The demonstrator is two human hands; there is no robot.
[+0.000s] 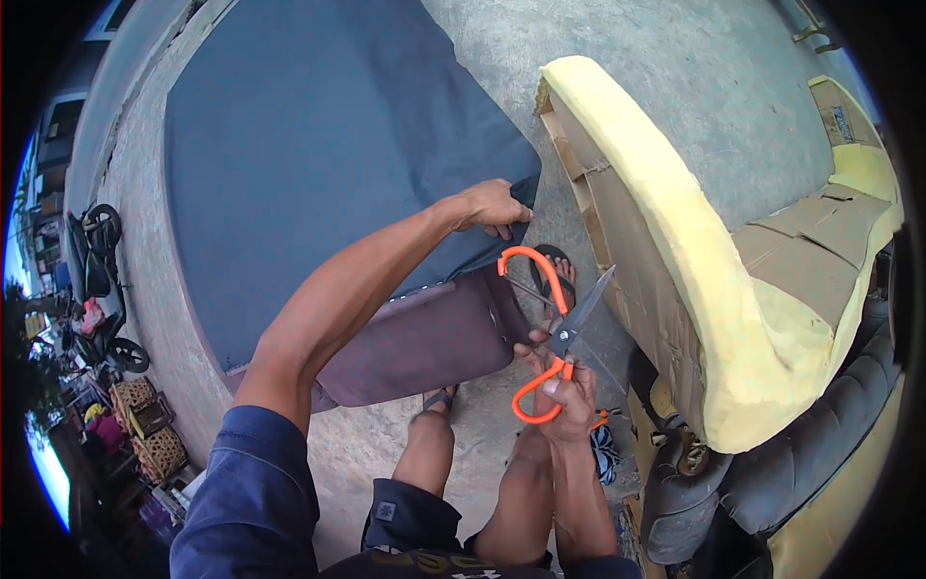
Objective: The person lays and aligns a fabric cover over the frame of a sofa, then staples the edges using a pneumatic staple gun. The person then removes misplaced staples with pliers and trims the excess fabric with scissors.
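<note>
My left hand (497,206) is closed on the right corner of a large dark blue-grey fabric sheet (299,145). The sheet covers the top of a purple-brown upholstered piece (424,343), whose padded side shows below the fabric edge. In my right hand (571,394) is a pair of scissors (564,338) with orange handles. Its handles are spread apart, my fingers holding the lower loop, and the blades point up and to the right. The scissors are apart from the fabric, a little below my left hand.
To the right stands a sofa frame (666,183) with yellow foam and cardboard panels. Black cushioned upholstery (801,434) lies beneath it. A motorcycle (101,289) and woven baskets (149,429) are at the far left. My sandalled foot (555,275) is on the concrete floor (521,58).
</note>
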